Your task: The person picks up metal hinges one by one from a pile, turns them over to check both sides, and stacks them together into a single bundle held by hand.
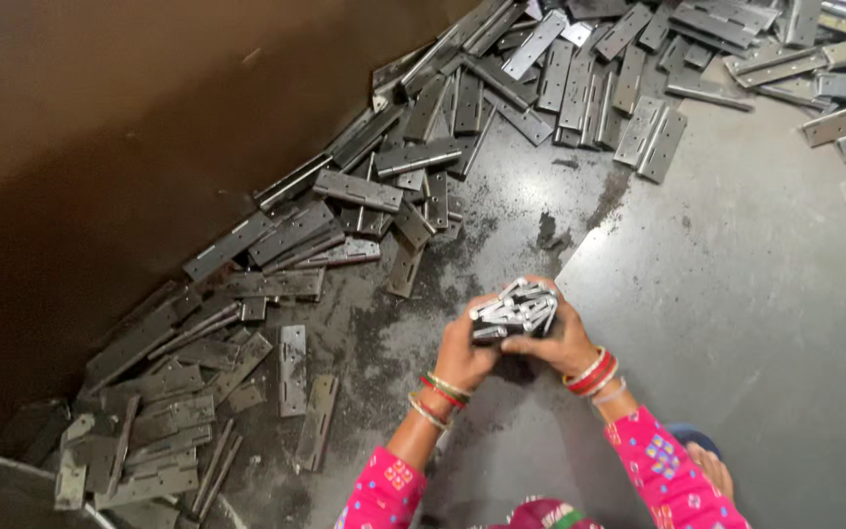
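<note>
Between both hands [516,343], a hinge bundle [516,309]

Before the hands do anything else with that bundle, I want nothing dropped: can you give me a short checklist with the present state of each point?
1. Both hands on the bundle of hinges: ok. The left hand cups it from below and the right hand wraps its side.
2. Hinges lined up in the bundle: not ok, the ends stick out unevenly at the top.
3. Grip firm enough: cannot tell.
4. Floor below the hands free of hinges: ok, only dark grime shows there.
5. Loose pile of hinges apart from the hands: ok, it lies along the wall.
6. Bangles clear of the bundle: ok, they sit at the wrists.
</note>
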